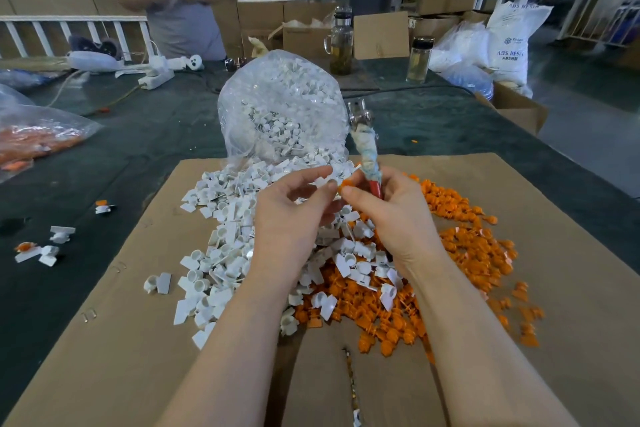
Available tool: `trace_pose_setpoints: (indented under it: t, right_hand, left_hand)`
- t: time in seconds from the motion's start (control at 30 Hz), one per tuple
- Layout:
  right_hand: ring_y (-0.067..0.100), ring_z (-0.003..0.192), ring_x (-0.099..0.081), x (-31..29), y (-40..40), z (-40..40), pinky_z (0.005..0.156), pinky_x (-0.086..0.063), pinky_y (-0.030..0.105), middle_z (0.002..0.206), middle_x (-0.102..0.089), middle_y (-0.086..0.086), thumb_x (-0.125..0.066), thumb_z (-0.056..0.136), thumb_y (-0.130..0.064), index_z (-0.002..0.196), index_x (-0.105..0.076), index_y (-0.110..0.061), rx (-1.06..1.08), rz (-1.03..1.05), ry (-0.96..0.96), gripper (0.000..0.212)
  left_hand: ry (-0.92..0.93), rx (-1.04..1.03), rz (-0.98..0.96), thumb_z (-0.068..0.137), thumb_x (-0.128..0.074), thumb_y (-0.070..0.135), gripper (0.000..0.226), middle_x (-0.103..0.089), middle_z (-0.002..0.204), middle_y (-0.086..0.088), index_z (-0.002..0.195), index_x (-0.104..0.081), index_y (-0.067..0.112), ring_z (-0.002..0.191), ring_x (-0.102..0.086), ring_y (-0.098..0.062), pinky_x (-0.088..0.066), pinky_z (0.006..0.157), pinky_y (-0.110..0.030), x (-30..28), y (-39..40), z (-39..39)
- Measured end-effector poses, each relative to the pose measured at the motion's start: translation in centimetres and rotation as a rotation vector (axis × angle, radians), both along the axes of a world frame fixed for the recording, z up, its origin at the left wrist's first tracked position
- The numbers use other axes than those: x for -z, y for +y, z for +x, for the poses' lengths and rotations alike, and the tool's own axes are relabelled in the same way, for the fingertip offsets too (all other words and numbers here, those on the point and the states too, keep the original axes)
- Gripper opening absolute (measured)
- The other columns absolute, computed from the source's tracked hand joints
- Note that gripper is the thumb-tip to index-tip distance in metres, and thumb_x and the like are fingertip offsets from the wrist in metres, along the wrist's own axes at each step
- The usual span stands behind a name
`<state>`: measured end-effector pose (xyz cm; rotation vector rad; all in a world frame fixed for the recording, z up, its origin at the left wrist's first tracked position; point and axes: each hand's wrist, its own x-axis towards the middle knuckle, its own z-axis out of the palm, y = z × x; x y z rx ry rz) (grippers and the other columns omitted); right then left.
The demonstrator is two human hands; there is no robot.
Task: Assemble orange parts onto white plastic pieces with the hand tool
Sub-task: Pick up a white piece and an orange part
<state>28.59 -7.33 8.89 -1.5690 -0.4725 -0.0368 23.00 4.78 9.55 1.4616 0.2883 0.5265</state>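
Hands: both are raised together over the middle of the cardboard sheet (138, 340), fingertips almost meeting above the seam where the two heaps run into each other.
Left hand: the left hand (294, 215) is curled, thumb and forefinger pinched on a small white piece (323, 181); the other fingers are loosely bent and hold nothing that shows.
Right hand: the right hand (391, 215) pinches an orange part (344, 184) at its fingertips, while the palm and back fingers are closed round the red grip of the hand tool (365, 146).
Tool axis: its long axis runs up and away from the palm, slightly leftward, with the metal head at the far end, well above both pinches and pointing off from them.
Key relation: the orange part lies just right of the white piece, nearly touching it; whether they are already seated together I cannot tell.
Which hand is nearer: the right hand holds both orange part and tool, so the tool head looks likely to have to swing down toward the left pinch before it can press anything.
White supply: a white heap (221, 253) spills from the clear bag (280, 104) under and left of the left hand.
Orange supply: an orange heap (467, 246) lies under and right of the right hand.
Risk: judging by the crowded grip, the orange part could slip as the tool is turned.
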Motion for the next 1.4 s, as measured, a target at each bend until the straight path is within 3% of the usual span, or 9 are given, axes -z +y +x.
trace_pose_setpoints:
  t: [0.1, 0.27, 0.67, 0.9, 1.07, 1.27, 1.4]
  right_hand:
    - [0.003, 0.077, -0.069, 0.1, 0.1, 0.0, 0.071, -0.051, 0.013, 0.074, -0.072, -0.011, -0.070, 0.087, -0.011, 0.086, -0.065, -0.019, 0.026, 0.038, -0.026, 0.010]
    - [0.007, 0.085, -0.072, 0.0, 0.2, -0.1, 0.077, -0.054, 0.016, 0.084, -0.074, -0.002, -0.067, 0.090, -0.011, 0.095, -0.065, -0.014, 0.055, 0.054, -0.084, 0.006]
    - [-0.012, 0.063, -0.055, 0.4, 1.0, -0.3, 0.057, -0.042, 0.006, 0.073, -0.058, -0.018, -0.070, 0.089, -0.025, 0.103, -0.067, -0.010, 0.255, -0.113, -0.310, 0.021]
    - [0.004, 0.070, -0.060, 0.6, 1.3, -0.6, 0.061, -0.046, 0.014, 0.079, -0.064, -0.012, -0.071, 0.088, -0.026, 0.093, -0.063, -0.017, 0.302, -0.092, -0.336, 0.013]
    - [-0.003, 0.069, -0.059, 0.7, 1.6, -0.7, 0.062, -0.044, 0.009, 0.077, -0.062, -0.015, -0.071, 0.088, -0.018, 0.092, -0.063, -0.014, 0.294, -0.036, -0.348, 0.010]
    - [-0.002, 0.068, -0.059, 0.9, 1.7, -0.7, 0.060, -0.045, 0.009, 0.074, -0.061, -0.015, -0.071, 0.088, -0.018, 0.091, -0.063, -0.017, 0.280, -0.032, -0.337, 0.009]
    - [-0.001, 0.066, -0.059, 0.7, 1.4, -0.6, 0.058, -0.045, 0.012, 0.071, -0.061, -0.016, -0.072, 0.087, -0.025, 0.091, -0.064, -0.022, 0.296, -0.080, -0.341, 0.010]
  left_hand:
    - [0.002, -0.009, -0.050, 0.087, -0.073, 0.006, 0.014, -0.075, 0.083, -0.014, 0.096, -0.070, 0.017, 0.070, -0.075, -0.017, -0.061, 0.065, -0.027, -0.2, 0.0, 0.0]
    - [-0.003, -0.012, -0.130, 0.081, -0.078, 0.004, 0.012, -0.075, 0.073, -0.013, 0.082, -0.067, 0.007, 0.066, -0.074, -0.018, -0.060, 0.060, -0.024, -0.3, -0.1, -0.1]
    - [-0.041, 0.012, -0.255, 0.080, -0.077, -0.001, 0.011, -0.075, 0.073, -0.013, 0.079, -0.070, 0.008, 0.069, -0.075, -0.023, -0.058, 0.059, -0.024, -0.6, -0.2, -0.2]
    - [-0.080, 0.016, -0.291, 0.079, -0.077, -0.002, 0.008, -0.075, 0.075, -0.015, 0.082, -0.072, 0.004, 0.067, -0.075, -0.020, -0.057, 0.058, -0.023, -0.6, -0.4, -0.2]
    - [-0.110, 0.038, -0.340, 0.080, -0.075, -0.002, 0.007, -0.075, 0.072, -0.010, 0.084, -0.071, 0.002, 0.066, -0.074, -0.017, -0.059, 0.061, -0.025, -0.3, -0.6, -0.1]
    - [-0.126, 0.008, -0.282, 0.079, -0.076, -0.003, 0.009, -0.075, 0.072, -0.010, 0.084, -0.071, 0.004, 0.068, -0.075, -0.018, -0.058, 0.061, -0.023, -0.2, -0.6, -0.1]
    - [-0.115, -0.027, -0.143, 0.080, -0.077, -0.001, 0.008, -0.075, 0.073, -0.010, 0.081, -0.072, 0.006, 0.071, -0.075, -0.020, -0.059, 0.064, -0.023, -0.2, -0.4, -0.1]
